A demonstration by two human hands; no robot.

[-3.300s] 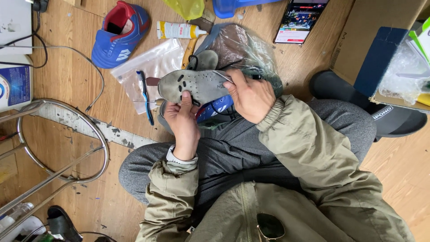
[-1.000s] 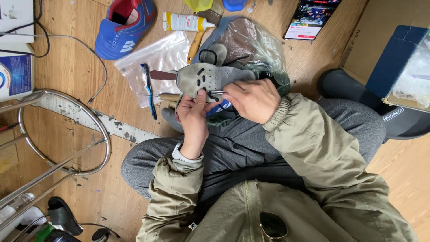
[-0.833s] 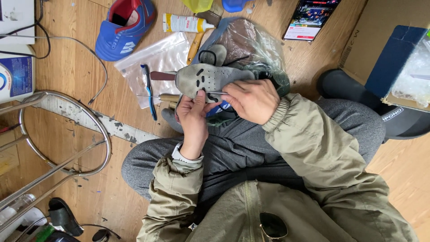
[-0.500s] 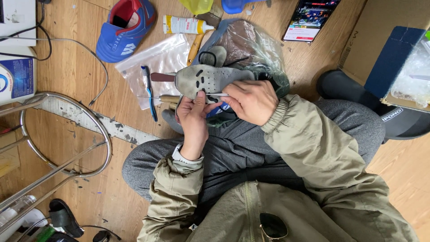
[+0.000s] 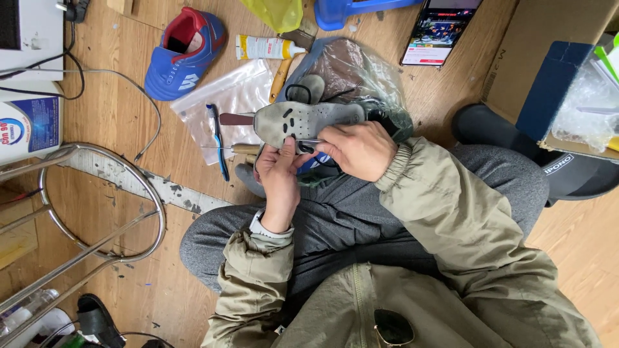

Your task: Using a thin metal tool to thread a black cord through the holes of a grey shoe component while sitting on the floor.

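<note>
I sit on a wooden floor with a grey shoe (image 5: 303, 120) held sole-up over my lap. My left hand (image 5: 278, 173) grips the shoe's near edge from below, thumb up on the sole. My right hand (image 5: 356, 149) pinches a thin metal tool (image 5: 308, 142) whose tip lies against the sole's edge, next to the left thumb. A brown-handled tool (image 5: 236, 118) pokes out from under the shoe's toe end on the left.
A blue and red shoe (image 5: 182, 54), a glue tube (image 5: 265, 47), a clear plastic bag (image 5: 225, 96), a blue toothbrush (image 5: 216, 140) and an awl (image 5: 240, 149) lie on the floor. Left: a metal stool frame (image 5: 103, 200). Right: a cardboard box (image 5: 548, 51), a phone (image 5: 437, 30).
The hands have barely moved in the last second. Compared with three seconds back, my right hand has dropped from the shoe's heel to its near edge, beside the left thumb.
</note>
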